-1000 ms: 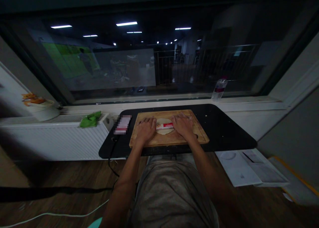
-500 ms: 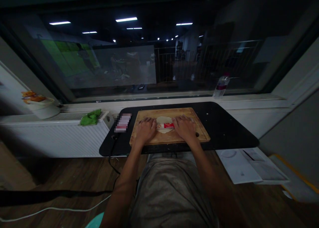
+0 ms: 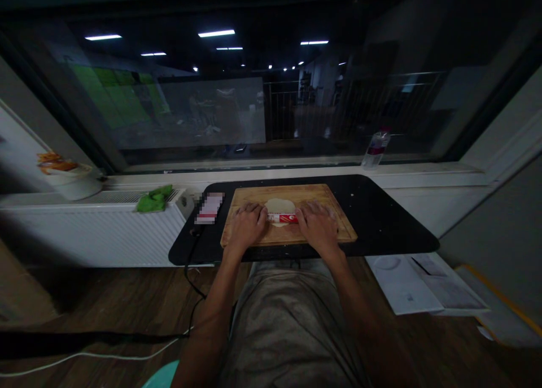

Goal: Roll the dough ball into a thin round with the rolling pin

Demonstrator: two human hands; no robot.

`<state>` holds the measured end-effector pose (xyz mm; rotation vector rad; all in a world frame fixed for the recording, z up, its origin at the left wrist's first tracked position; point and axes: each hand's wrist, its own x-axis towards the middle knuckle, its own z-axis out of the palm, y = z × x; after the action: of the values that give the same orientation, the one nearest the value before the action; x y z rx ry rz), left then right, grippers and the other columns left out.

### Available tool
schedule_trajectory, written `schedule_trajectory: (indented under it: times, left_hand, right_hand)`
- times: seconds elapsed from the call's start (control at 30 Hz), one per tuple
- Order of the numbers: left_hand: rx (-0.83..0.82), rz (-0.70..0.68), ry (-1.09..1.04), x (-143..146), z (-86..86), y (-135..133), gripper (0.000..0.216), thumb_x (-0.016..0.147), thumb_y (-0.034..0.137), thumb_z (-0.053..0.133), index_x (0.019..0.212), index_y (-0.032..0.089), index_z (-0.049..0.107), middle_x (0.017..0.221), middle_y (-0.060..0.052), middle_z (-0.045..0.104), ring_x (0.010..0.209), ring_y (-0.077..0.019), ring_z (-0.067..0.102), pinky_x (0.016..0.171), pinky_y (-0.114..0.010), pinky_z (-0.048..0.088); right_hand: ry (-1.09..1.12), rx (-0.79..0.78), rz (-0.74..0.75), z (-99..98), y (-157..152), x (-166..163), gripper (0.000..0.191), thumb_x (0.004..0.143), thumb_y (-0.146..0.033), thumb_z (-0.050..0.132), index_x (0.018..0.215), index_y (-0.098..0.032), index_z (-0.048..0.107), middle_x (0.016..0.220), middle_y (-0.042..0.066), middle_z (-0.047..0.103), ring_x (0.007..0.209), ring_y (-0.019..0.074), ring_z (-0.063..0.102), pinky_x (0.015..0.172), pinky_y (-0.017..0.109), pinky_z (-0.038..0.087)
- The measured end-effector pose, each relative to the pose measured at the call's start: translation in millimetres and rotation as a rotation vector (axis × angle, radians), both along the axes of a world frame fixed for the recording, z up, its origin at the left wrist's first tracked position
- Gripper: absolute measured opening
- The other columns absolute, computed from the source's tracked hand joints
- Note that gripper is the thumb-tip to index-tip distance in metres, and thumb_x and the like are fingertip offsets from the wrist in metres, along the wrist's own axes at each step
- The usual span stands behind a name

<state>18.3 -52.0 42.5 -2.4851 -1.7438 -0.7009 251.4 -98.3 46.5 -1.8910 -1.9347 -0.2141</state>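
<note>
A flattened, pale piece of dough (image 3: 280,205) lies on a wooden cutting board (image 3: 241,194). Across the dough rests a rolling pin (image 3: 288,218) with a red and white printed wrap. Over its left end is my left hand (image 3: 248,223), fingers curled down onto it. My right hand (image 3: 318,224) covers the other end in the same way. Only the middle of the pin shows between the hands; its ends are hidden beneath them. More of the dough is visible on the far side of the pin than on the near side.
The board sits on a black table (image 3: 389,224), with a phone (image 3: 210,208) to its left. A water bottle (image 3: 376,148) stands on the sill. The radiator holds a green cloth (image 3: 154,199) and a white pot (image 3: 70,182). A black cable (image 3: 188,275) hangs off the table.
Both hands and the rolling pin have come slightly nearer to me. The pin has turned, so a different part of its print faces up, and more dough shows beyond it.
</note>
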Motion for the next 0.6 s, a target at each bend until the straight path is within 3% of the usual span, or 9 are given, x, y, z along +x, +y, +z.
schedule_trajectory:
  times: [0.3, 0.6]
  left_hand:
    - [0.011, 0.022, -0.046, 0.1, -6.9, 0.6, 0.04, 0.124, 0.035, 0.045, 0.128, 0.025, 0.083, 0.15, -0.009, 0.081, 0.154, -0.0303, 0.064, 0.13, -0.046, 0.048]
    - [0.005, 0.044, 0.022, 3.6, 0.2, 4.8, 0.044, 0.124, 0.036, 0.042, 0.127, 0.022, 0.084, 0.145, -0.012, 0.083, 0.145, -0.0325, 0.068, 0.127, -0.051, 0.048]
  right_hand:
    - [0.007, -0.009, 0.006, 1.4, 1.4, -0.2, 0.052, 0.127, -0.041, 0.038, 0.137, -0.021, 0.084, 0.161, 0.015, 0.075, 0.16, 0.0346, 0.058, 0.134, 0.054, 0.036]
    - [-0.039, -0.054, 0.007, 17.2, 13.1, -0.8, 0.051, 0.127, -0.04, 0.039, 0.127, -0.018, 0.085, 0.138, 0.015, 0.085, 0.136, 0.0309, 0.071, 0.117, 0.042, 0.045]
